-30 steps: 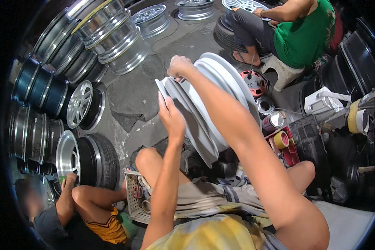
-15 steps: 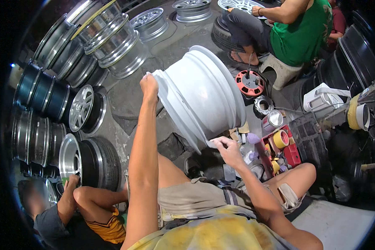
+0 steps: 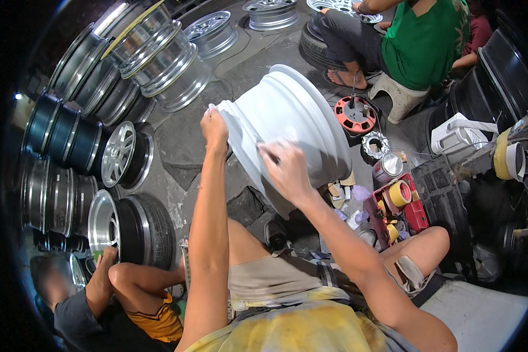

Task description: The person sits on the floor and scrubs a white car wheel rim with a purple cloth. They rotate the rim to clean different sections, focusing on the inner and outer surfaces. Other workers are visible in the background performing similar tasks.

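Note:
A wheel rim (image 3: 281, 111) coated in pale grey-white is tilted on its side in front of me. My left hand (image 3: 215, 125) is closed around the upper left part of its near lip. Against the outside of the barrel, close to that lip, rests my right hand (image 3: 286, 170). Its fingers are curled together and a little blurred; whatever may be in them is too small to make out. The rim's lower edge is partly covered by my right hand and forearm.
To the right are a red tray (image 3: 418, 216) with tape rolls, a paint can (image 3: 388, 168), a cable reel (image 3: 355, 115) and a white jug (image 3: 459, 136). Stacked wheels (image 3: 158, 61) line the left. One person in a green shirt (image 3: 425, 47) sits ahead; another person (image 3: 79, 311) sits lower left.
My right hand has left the rim's lower lip and moved up and left onto the barrel. The left hand keeps its grip on the lip.

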A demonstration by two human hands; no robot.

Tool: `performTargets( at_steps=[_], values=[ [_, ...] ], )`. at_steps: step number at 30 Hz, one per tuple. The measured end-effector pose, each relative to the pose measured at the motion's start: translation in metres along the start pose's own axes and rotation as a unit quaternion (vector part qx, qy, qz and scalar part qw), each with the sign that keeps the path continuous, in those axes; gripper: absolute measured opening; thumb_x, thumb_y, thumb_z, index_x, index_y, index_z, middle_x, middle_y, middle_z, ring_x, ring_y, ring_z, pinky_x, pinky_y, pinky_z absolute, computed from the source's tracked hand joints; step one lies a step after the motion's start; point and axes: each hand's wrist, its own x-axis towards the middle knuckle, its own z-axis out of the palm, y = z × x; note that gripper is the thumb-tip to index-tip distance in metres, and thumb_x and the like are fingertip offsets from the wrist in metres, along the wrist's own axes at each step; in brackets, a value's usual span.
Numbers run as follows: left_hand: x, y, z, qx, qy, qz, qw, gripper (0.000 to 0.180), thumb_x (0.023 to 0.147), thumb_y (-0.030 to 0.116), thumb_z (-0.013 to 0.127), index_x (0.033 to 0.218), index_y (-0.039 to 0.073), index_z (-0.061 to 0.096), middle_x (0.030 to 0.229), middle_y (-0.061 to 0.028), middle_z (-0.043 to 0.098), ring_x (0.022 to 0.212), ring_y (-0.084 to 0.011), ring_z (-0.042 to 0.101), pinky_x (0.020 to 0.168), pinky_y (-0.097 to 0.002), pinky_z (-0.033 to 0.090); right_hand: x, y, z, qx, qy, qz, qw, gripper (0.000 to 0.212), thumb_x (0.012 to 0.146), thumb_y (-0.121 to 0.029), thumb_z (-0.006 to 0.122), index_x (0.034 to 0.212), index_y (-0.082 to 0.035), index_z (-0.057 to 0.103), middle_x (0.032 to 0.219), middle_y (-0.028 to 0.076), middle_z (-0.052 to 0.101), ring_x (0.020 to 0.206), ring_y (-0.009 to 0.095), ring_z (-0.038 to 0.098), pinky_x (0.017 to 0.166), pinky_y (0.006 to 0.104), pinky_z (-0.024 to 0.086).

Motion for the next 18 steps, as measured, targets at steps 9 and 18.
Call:
performTargets(
  at_steps=[9, 18],
  values=[
    [-0.004, -0.002, -0.007, -0.007, 0.015, 0.019, 1.0, 0.046, 0.106, 0.024, 0.043, 0.121, -0.012, 0.067, 0.113, -0.0269, 0.073, 0.108, -0.0358, 0.069, 0.095, -0.0439, 0.05, -0.054, -0.018, -0.024, 0.024, -0.024, 0.038, 0.999, 0.013, 0.091, -0.006, 0.071, 0.103, 0.0, 0.072, 0.103, 0.016, 0.063, 0.096, 0.037, 0.064, 0.085, 0.0477, 0.053],
    [-0.003, -0.011, -0.009, 0.002, 0.026, 0.039, 0.999, 0.045, 0.106, 0.026, 0.043, 0.123, -0.009, 0.068, 0.116, -0.0295, 0.072, 0.112, -0.0418, 0.069, 0.098, -0.0475, 0.049, -0.077, -0.014, -0.026, 0.022, -0.003, 0.099, 0.995, 0.012, 0.091, -0.004, 0.074, 0.102, -0.003, 0.074, 0.102, 0.013, 0.07, 0.096, 0.034, 0.068, 0.084, 0.0437, 0.054]
  ],
)
